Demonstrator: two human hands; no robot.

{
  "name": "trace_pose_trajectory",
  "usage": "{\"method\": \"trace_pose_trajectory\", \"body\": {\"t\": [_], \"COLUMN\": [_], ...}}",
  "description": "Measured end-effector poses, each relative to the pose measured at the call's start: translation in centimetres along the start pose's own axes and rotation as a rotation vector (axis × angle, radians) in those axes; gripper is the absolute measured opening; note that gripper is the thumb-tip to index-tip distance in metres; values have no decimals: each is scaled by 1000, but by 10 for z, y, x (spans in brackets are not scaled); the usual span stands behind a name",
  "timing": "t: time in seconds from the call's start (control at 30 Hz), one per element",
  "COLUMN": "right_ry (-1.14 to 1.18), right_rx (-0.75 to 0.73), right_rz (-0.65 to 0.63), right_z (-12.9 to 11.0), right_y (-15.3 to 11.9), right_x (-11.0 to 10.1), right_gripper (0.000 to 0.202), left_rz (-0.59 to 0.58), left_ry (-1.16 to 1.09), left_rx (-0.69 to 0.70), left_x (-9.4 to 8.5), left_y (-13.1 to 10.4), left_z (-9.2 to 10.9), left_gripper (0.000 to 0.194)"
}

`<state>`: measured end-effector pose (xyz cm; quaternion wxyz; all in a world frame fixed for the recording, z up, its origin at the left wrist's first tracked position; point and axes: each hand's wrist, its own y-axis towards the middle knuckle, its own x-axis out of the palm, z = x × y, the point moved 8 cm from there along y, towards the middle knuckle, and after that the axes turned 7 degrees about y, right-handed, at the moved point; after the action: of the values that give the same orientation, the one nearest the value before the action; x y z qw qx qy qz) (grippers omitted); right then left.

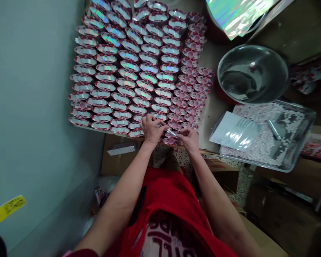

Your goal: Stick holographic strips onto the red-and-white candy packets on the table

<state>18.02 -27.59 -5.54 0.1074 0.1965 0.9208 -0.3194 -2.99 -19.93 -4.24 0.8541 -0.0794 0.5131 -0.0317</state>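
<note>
Rows of small red-rimmed oval packs (128, 66) cover the table; many are topped with a shiny silver strip, and those on the right show a pink round piece instead. At the near edge, my left hand (153, 129) and my right hand (188, 138) pinch the two ends of a small silvery strip (171, 132). The strip is held just above the packs in the front row. My fingers partly cover it and the packs below.
To the right are a metal bowl (253, 75) and a clear tray (307, 125) of small pale pieces, with a silvery sheet (235, 131) and a small tube (274, 130) on it. Holographic sheets (238, 14) lie at the upper right. A wall (34, 89) borders the left.
</note>
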Motion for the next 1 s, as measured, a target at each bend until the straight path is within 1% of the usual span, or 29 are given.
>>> {"method": "trace_pose_trajectory", "body": {"t": [0.07,0.17,0.27,0.37,0.5,0.67,0.77,0.8,0.83,0.87,0.9,0.97,1.0], "right_ry": [15,54,240,373,414,426,388,373,359,345,330,294,280], "right_rx": [15,102,160,79,-25,-84,-104,-107,-107,-107,-107,-108,-111], "right_rz": [10,12,-38,-120,-137,-176,-207,-225,-247,-270,-292,-325,-336], "right_z": [3,8,4,-18,-46,-60,-65,-67,-69,-71,-73,-77,-79], "right_y": [1,-6,-23,-37,-41,-39,-43,-45,-48,-50,-52,-56,-58], "right_x": [-4,-20,-34,-37,-35,-32,-30,-28,-26,-23,-20,-13,-10], "right_gripper": [28,36,50,54,51,49,48,48,48,48,47,45,45], "left_rz": [8,25,32,33,50,54,92,108,99,51,-38,-264,-360], "left_ry": [6,24,23,23,37,56,2,-59,-150,-270,-410,-685,-792], "left_rx": [-30,-80,-91,-107,-143,-105,-117,-122,-126,-132,-145,-194,-221], "left_x": [1,-1,-4,-6,-8,-12,-25,-31,-36,-38,-37,-31,-29], "left_y": [0,1,3,4,1,-3,-3,-3,-3,-4,-7,-18,-25], "left_z": [1,0,1,3,6,9,10,10,10,11,11,15,16], "left_gripper": [21,22,22,20,22,25,21,19,20,25,34,52,55]}}
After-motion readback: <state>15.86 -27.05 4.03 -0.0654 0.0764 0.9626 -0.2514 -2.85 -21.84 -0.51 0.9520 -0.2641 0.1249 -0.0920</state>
